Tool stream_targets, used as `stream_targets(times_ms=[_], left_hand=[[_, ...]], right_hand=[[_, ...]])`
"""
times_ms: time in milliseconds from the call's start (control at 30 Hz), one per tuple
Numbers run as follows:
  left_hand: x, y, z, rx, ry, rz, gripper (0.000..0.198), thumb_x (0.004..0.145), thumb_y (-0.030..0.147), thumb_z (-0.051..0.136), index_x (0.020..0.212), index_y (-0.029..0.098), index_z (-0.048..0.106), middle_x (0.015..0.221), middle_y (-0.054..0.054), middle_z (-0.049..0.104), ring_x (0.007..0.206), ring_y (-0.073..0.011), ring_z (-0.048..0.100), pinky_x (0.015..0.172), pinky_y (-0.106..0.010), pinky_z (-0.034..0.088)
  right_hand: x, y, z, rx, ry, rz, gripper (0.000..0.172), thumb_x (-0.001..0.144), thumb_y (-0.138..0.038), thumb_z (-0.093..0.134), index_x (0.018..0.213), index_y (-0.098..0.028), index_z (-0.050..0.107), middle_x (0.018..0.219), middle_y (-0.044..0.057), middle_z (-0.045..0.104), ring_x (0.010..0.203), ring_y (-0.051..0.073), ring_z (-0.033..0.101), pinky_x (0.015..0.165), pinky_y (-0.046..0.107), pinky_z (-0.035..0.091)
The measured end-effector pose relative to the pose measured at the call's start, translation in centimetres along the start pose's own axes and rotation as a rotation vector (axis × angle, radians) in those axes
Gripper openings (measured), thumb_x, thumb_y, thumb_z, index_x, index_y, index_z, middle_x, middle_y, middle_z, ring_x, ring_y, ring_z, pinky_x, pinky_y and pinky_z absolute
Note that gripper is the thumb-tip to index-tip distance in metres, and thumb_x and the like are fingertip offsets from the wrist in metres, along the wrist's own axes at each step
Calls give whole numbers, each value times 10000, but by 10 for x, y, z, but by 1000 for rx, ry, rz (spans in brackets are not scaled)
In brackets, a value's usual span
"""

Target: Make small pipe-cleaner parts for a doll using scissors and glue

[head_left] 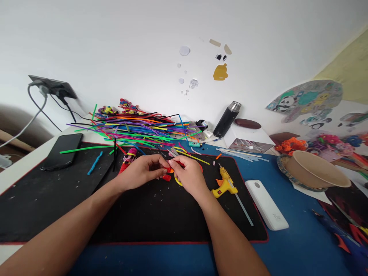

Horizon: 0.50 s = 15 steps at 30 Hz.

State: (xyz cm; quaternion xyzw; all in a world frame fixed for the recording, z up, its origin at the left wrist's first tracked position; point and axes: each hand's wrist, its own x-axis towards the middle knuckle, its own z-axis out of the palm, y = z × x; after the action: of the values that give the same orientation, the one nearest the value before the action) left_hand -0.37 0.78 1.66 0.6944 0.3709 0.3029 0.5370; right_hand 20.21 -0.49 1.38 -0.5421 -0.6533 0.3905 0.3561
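Observation:
My left hand (145, 171) and my right hand (188, 174) meet over the black mat, fingertips pinched together. Between them is a small orange-red piece (170, 170), partly covered by the fingers; its exact kind I cannot make out. A red bit (166, 178) shows just below my left fingertips. Under and behind my right hand lies a yellow loop (178, 181), mostly hidden, with grey blade-like metal (173, 152) beyond it. Left of my left hand lies a small figure wound in red and pink pipe cleaner (129, 156).
A yellow hot glue gun (225, 184) with a glue stick lies right of my right hand, beside a white power bank (266, 205). Pipe cleaners (138, 128) pile up along the wall. A phone (61, 151), black flask (227, 119) and beige bowl (319, 168) stand around the mat (149, 222).

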Motion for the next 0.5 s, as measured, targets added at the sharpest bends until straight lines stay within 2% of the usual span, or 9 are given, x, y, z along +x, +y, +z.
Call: stream_targets(times_ms=[200, 367, 500], left_hand=[[3, 1, 1, -67, 49, -21, 291, 875, 432, 760, 969, 163, 698, 833, -54, 752, 703, -159, 670, 674, -281, 540], [7, 0, -2, -122, 122, -42, 356, 834, 491, 783, 958, 174, 678, 770, -26, 719, 647, -153, 648, 643, -296, 558], [7, -2, -2, -66, 112, -44, 337, 845, 477, 766, 964, 176, 671, 762, -20, 716, 652, -157, 651, 632, -285, 544]], right_hand=[[0, 0, -1, 78, -1, 14, 273, 972, -465, 602, 899, -236, 732, 582, -29, 595, 522, 157, 541, 545, 267, 403], [0, -2, -2, 69, 23, -4, 281, 971, -481, 601, 900, -240, 727, 616, -18, 620, 542, 166, 556, 549, 273, 412], [-1, -2, 0, -12, 33, -25, 277, 976, -469, 605, 909, -244, 751, 674, 1, 679, 613, 185, 608, 579, 277, 417]])
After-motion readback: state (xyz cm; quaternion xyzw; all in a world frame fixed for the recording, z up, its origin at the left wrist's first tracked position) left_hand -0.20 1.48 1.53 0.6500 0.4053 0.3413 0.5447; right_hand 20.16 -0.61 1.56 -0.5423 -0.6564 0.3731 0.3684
